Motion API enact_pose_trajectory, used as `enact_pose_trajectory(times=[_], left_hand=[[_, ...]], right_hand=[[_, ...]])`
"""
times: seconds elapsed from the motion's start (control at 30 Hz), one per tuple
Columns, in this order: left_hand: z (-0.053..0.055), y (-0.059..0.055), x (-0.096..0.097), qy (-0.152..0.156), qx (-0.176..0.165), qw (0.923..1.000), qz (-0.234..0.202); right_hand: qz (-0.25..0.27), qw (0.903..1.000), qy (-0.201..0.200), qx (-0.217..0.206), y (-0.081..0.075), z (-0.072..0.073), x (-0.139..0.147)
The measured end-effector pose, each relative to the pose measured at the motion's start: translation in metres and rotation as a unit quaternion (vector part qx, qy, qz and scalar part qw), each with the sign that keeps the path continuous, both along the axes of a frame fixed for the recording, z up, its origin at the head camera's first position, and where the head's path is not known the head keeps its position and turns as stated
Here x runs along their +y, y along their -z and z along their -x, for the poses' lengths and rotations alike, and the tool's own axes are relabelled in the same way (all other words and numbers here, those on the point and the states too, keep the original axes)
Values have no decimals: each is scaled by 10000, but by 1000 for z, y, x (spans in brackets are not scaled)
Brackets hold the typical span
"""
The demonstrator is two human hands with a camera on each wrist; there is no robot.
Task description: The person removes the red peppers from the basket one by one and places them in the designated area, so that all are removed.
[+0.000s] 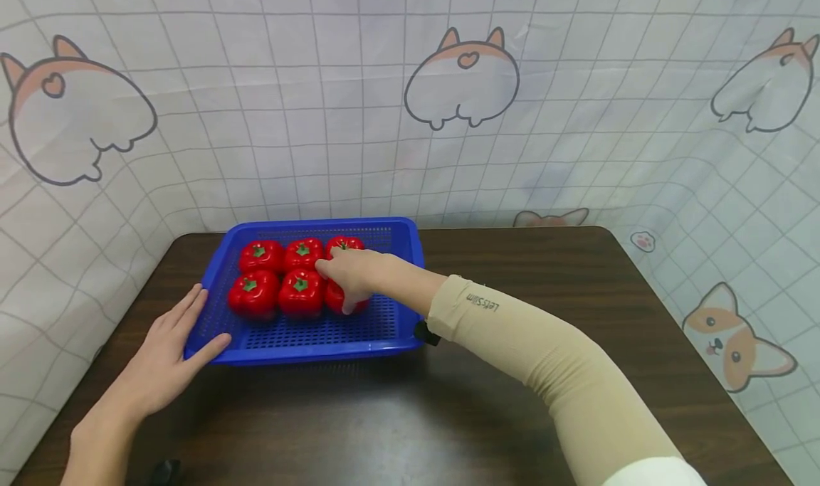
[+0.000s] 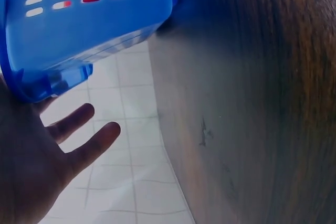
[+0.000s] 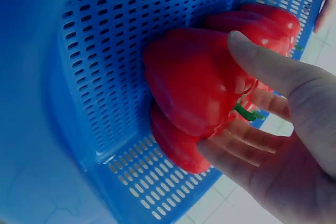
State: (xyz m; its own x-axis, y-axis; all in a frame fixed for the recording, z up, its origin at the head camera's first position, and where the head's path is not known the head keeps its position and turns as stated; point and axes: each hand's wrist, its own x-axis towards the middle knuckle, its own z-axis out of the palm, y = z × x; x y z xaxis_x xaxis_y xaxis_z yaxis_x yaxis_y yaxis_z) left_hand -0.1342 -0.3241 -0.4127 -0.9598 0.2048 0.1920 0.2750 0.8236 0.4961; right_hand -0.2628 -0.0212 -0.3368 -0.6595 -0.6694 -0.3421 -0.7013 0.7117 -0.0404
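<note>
Several red bell peppers (image 1: 254, 295) with green stems sit in two rows inside a blue plastic basket (image 1: 378, 348). My right hand (image 1: 355, 271) reaches into the basket from the right and grips the front right bell pepper (image 3: 184, 80). In the right wrist view its thumb lies on one side of that pepper and the fingers on the other, around the green stem. The back right bell pepper (image 1: 344, 243) is partly covered by this hand. On the basket's left rim rests my left hand (image 1: 163, 361), fingers straight and thumb spread toward the front corner.
The basket stands on a dark brown wooden table (image 1: 500, 408), near its back left edge. Behind and beside the table hangs a white tile-patterned curtain (image 1: 378, 137) with cartoon dogs. A small black object (image 1: 165, 470) is at the bottom left.
</note>
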Motion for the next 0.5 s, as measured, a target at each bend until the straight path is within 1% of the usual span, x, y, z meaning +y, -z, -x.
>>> enact_pose_trajectory(times=[0.17, 0.37, 0.5], left_hand=[[-2, 1, 3, 13, -13, 10000, -9], [-1, 2, 3, 3, 22, 10000, 3], [-1, 0, 2, 35, -1, 9999, -111]], right_hand=[[-75, 9998, 47, -167, 3, 0, -1], [-37, 9999, -80, -112, 3, 2, -1], [65, 9996, -209, -163, 0, 3, 3]])
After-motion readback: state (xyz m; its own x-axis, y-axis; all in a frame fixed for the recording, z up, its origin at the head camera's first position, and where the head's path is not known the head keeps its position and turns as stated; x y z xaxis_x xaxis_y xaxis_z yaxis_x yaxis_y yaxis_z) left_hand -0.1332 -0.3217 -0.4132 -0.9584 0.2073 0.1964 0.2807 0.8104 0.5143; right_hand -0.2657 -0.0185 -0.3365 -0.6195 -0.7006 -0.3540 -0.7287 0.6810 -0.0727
